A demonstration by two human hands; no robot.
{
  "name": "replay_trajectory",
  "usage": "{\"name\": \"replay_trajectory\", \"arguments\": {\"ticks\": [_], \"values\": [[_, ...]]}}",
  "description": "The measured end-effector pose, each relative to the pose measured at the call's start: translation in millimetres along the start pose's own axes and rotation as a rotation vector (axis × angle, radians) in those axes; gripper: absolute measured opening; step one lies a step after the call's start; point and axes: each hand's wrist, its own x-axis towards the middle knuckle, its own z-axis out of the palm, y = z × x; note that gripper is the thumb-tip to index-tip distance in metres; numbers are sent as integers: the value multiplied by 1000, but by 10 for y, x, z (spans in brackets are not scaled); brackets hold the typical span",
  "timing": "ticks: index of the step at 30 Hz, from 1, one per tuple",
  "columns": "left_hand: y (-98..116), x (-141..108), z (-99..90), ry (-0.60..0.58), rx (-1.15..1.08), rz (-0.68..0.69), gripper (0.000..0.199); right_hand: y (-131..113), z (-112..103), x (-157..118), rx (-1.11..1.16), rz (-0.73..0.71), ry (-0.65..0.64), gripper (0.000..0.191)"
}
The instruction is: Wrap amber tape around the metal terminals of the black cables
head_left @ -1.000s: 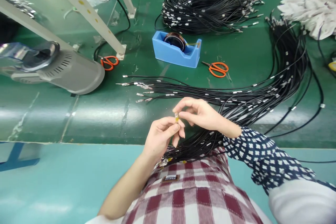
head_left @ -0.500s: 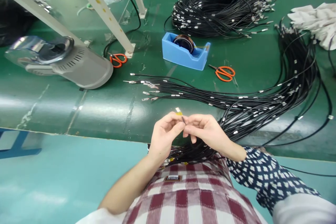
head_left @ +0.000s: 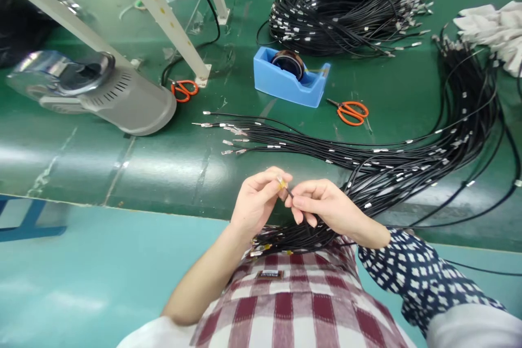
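Observation:
My left hand pinches the tip of a black cable, where a small metal connector with yellow tape shows between thumb and forefinger. Just to the right, my right hand has thumb and fingers closed on the same black cable, a little below the tape. Under both hands, a bunch of black cables lies across my lap, with some yellow-taped ends at its left. More black cables with white labels stretch over the green table.
A blue tape dispenser stands behind the cables, with orange scissors beside it. Other orange scissors lie by a grey device and white posts. A cable coil sits at the back; white gloves at far right.
My left hand's thumb and forefinger have moved up onto the taped connector, which stood out above the fingers before. My right hand has stayed pinched on the cable. The view has shifted slightly.

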Motion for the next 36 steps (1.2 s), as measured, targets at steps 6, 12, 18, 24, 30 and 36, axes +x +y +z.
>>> {"name": "replay_trajectory", "arguments": {"ticks": [6, 12, 18, 24, 30, 36], "values": [[-5, 3, -46, -61, 43, 126, 4, -52, 34, -28, -1, 32, -17, 23], [4, -23, -141, -78, 303, 400, 14, -146, 112, -68, -114, 36, 87, 21], [54, -56, -93, -38, 344, 373, 8, -174, 196, -85, -293, -36, 225, 18], [32, -73, -70, 4, 299, 310, 6, -139, 209, -83, -499, -126, 280, 17], [28, -85, -25, 107, 287, 231, 7, -132, 203, -99, -661, -162, 245, 19], [51, -80, 26, 202, 198, 153, 8, -552, -860, 221, -1316, -311, 654, 24]]}}
